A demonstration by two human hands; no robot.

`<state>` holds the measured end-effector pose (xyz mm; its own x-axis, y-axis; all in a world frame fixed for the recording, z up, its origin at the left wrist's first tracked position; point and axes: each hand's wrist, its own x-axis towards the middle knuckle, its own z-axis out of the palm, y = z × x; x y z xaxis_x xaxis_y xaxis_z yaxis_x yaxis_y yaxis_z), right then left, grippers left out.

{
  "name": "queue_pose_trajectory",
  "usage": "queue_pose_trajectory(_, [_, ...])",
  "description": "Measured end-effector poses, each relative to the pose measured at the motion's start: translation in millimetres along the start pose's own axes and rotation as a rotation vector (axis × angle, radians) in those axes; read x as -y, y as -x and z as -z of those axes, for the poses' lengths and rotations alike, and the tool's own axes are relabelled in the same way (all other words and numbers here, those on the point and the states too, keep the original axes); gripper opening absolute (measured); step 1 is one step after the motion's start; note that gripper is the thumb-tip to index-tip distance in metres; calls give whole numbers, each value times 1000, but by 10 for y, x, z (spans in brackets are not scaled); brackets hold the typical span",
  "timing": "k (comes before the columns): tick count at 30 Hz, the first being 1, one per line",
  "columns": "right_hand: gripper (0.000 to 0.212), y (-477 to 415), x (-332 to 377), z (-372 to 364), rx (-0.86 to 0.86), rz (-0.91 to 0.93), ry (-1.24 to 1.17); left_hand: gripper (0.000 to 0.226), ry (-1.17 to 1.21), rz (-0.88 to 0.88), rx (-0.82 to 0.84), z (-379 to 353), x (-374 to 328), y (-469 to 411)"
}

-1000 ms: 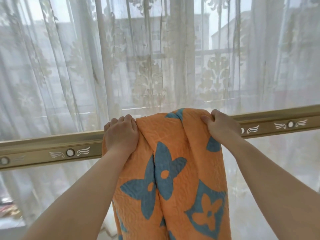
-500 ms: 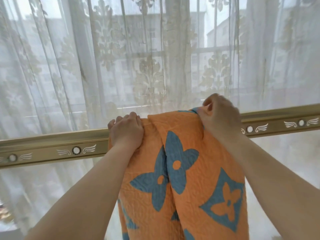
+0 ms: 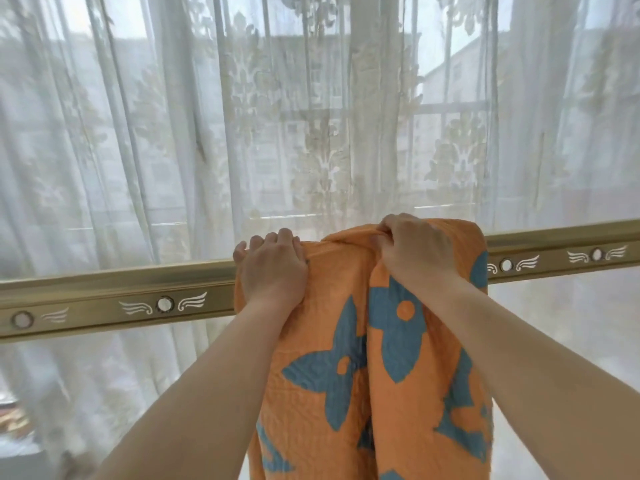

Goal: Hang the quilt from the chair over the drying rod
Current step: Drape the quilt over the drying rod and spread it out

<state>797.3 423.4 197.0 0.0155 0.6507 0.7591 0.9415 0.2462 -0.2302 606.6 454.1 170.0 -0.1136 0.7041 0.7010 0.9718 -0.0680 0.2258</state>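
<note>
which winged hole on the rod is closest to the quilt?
The winged hole just right of the quilt, its left wing partly covered by the fabric. The other three sit clear of it along the drying rod.

Single head-worn wide-angle view, aimed forward and set near. Fingers (image 3: 285, 237) are framed mid-picture; drying rod (image 3: 121, 292) is seen level with them, curtain (image 3: 173, 133) beyond them.
</note>
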Motion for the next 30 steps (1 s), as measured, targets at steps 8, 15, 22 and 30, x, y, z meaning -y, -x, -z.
queue_pose_trajectory(8, [23,-151,-607,325,-57,-276,39,36,-2,-41,-14,61,131,26])
queue_pose_trajectory(15, [25,-257,-762,316,268,-342,-120,37,-77,-10,10,147,13,-19])
queue_pose_trajectory(22, [20,-277,-679,181,226,-272,-176,20,153,-189,81,122,-987,-11])
queue_pose_trajectory(30, [15,-326,-789,178,149,-183,-148,30,-20,-261,-241,-272,-904,52])
